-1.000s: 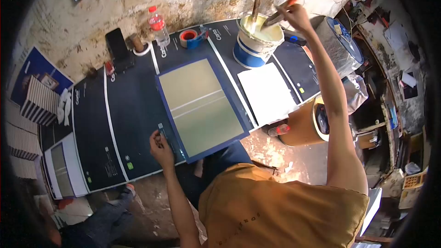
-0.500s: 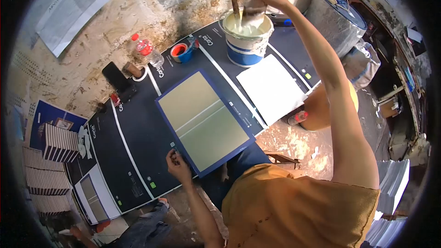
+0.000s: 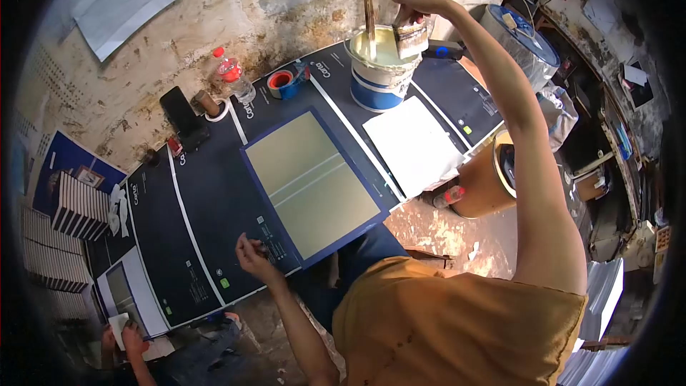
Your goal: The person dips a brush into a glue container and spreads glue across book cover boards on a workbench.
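Note:
My right hand (image 3: 418,1) grips a wide brush (image 3: 410,41) with an orange handle. Its white-coated bristles hang at the right rim of a white and blue bucket (image 3: 379,89) of pale paste, where a wooden stick (image 3: 369,7) also stands. My left hand (image 3: 254,257) hovers by the table's front edge, fingers loosely curled and apart, nothing visible in them. Just right of it lies a book cover (image 3: 314,186): two tan boards on a dark blue sheet with a narrow strip between. White sheets (image 3: 413,144) lie below the bucket.
Tape rolls (image 3: 286,84), a plastic bottle (image 3: 234,80) and a black phone (image 3: 182,111) stand along the wall. Stacked books (image 3: 78,207) sit at the far left. Another person's hands (image 3: 128,336) hold a white piece at lower left. A drum (image 3: 518,46) stands right.
My right hand has drawn the brush from inside the bucket to its right rim. My left hand has shifted slightly left. The other person's hands have come into view with a white piece.

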### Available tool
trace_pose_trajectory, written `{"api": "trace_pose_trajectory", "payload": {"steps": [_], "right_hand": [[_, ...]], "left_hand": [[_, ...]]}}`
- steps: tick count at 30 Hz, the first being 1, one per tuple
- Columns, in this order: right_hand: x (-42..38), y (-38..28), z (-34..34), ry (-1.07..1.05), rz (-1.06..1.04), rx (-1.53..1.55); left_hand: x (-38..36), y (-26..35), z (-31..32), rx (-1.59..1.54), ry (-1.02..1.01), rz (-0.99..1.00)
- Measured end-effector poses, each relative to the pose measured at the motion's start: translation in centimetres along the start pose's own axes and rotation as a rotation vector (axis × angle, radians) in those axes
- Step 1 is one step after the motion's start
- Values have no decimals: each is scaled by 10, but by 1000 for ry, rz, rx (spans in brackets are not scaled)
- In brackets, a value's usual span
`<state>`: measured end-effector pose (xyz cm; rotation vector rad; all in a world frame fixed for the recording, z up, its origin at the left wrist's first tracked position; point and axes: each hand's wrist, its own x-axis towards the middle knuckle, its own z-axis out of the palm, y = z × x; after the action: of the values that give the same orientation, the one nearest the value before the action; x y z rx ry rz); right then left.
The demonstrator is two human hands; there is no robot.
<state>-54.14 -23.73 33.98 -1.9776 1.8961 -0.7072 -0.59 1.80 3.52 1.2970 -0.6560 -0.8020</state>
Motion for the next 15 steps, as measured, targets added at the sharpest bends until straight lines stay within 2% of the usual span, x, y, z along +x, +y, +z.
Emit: {"api": "trace_pose_trajectory", "payload": {"steps": [3,5,7,10,11,13,15], "right_hand": [[3,-26,-7,8,-53,2],[1,-56,2,-12,-112,11],[-2,-86,31,30,-235,-89],[-11,-124,102,160,-456,-275],[-26,-146,127,80,-392,-237],[-49,-169,181,108,-411,-178],[-79,-190,219,107,-471,55]], "left_hand": [[-19,52,20,-128,58,134],[-34,84,40,32,-40,207],[-43,97,56,95,-274,362],[-53,93,78,-32,-375,188],[-55,82,82,-60,-381,123],[-61,68,85,71,-341,170],[-63,64,82,122,-316,200]]}}
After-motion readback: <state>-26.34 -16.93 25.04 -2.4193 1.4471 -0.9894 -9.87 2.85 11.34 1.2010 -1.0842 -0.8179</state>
